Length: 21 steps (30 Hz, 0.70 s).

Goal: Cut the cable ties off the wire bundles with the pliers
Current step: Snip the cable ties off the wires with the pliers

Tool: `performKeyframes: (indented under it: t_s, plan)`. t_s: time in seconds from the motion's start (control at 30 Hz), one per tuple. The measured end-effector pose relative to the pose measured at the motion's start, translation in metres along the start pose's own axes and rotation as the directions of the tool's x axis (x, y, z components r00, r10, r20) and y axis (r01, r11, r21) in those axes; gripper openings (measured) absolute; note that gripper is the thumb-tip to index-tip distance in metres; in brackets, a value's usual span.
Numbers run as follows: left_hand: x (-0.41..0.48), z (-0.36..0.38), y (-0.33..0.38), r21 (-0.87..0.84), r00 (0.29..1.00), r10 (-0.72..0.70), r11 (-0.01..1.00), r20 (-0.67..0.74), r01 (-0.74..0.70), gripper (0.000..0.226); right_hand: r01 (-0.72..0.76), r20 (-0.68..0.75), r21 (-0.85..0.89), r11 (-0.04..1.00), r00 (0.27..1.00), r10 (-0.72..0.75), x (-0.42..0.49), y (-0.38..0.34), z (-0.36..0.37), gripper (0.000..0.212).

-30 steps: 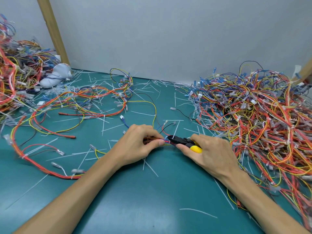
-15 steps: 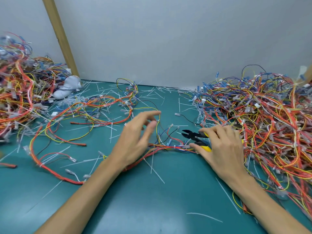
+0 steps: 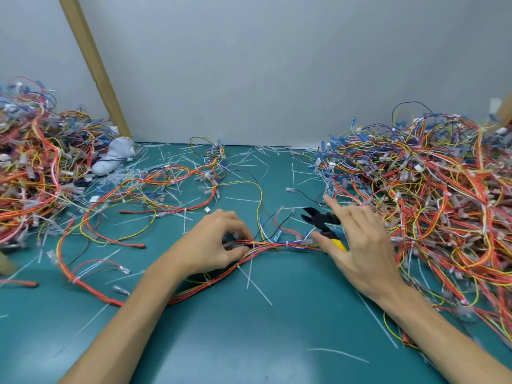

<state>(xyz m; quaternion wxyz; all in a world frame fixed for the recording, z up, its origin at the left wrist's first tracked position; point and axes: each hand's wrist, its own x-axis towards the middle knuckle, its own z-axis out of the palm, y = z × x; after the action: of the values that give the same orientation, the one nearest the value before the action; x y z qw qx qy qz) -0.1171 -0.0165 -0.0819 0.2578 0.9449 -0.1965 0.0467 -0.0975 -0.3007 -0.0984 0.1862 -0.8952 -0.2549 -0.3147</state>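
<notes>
We see a teal table mat [image 3: 249, 342] filling the lower frame, closed off behind by a plain grey wall [image 3: 263, 65], with a slanted wooden post [image 3: 94, 65] at upper left. At centre lies the wire bundle [image 3: 277, 243], red, orange and yellow strands bound by a small white cable tie [image 3: 288, 243]. Our left hand [image 3: 216, 245] pinches the bundle's left part with curled fingers. Our right hand [image 3: 357, 245], just right of it, holds the pliers [image 3: 318, 220] between thumb and palm, fingers stretched out; the black jaws stand apart above the bundle, not touching it. Cut ties [image 3: 255, 286] litter the mat. A tangled wire heap [image 3: 429, 189] crowds the right edge, another heap [image 3: 33, 176] the left, with a white cloth [image 3: 113, 156] beside it.
</notes>
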Motion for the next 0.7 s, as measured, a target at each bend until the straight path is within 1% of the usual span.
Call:
performKeyframes:
  t_s: [0.07, 0.13, 0.23, 0.3, 0.4, 0.47, 0.5, 0.53, 0.6, 0.7]
  plan:
    - [0.001, 0.001, 0.002, 0.028, 1.0, 0.014, 1.0, -0.022, -0.014, 0.009, 0.005, 0.025, 0.033, 0.999, 1.0, -0.006, 0.001, -0.001, 0.0, 0.069]
    - [0.0, 0.005, 0.005, 0.068, 0.997, 0.037, 0.997, -0.071, -0.032, 0.011, 0.011, 0.043, 0.07, 0.997, 0.999, -0.014, 0.001, -0.001, -0.001, 0.069]
    - [-0.001, 0.014, 0.016, 0.138, 0.983, 0.087, 0.988, -0.163, -0.065, 0.021, -0.008, 0.071, 0.133, 0.991, 0.997, -0.002, -0.001, -0.003, -0.002, 0.065]
    - [-0.002, 0.021, 0.025, 0.149, 0.968, 0.11, 0.986, -0.225, -0.077, 0.028, 0.009, 0.055, 0.139, 0.99, 0.998, -0.017, -0.001, -0.004, -0.003, 0.06]
    - [0.0, 0.028, 0.033, 0.158, 0.954, 0.083, 0.987, -0.289, -0.038, 0.03, 0.139, -0.058, 0.051, 0.989, 0.989, -0.136, 0.001, -0.005, -0.011, 0.051]
    - [0.0, 0.031, 0.036, 0.173, 0.945, 0.035, 0.985, -0.325, 0.024, 0.033, 0.25, -0.123, 0.003, 0.968, 0.961, -0.248, 0.001, -0.01, -0.015, 0.048]
    - [0.0, 0.033, 0.037, 0.189, 0.939, 0.017, 0.981, -0.344, 0.051, 0.033, 0.305, -0.132, -0.003, 0.952, 0.944, -0.302, 0.001, -0.014, -0.016, 0.048]
    - [-0.001, 0.034, 0.037, 0.194, 0.933, -0.003, 0.978, -0.359, 0.077, 0.034, 0.354, -0.119, 0.004, 0.935, 0.929, -0.352, 0.0, -0.02, -0.015, 0.047]
    - [-0.001, 0.034, 0.038, 0.158, 0.931, -0.049, 0.981, -0.361, 0.113, 0.03, 0.43, -0.037, 0.036, 0.902, 0.903, -0.428, -0.003, -0.032, -0.009, 0.046]
    - [-0.002, 0.033, 0.04, 0.084, 0.94, -0.036, 0.994, -0.341, 0.068, 0.019, 0.473, 0.132, 0.072, 0.878, 0.868, -0.479, -0.006, -0.044, -0.001, 0.043]
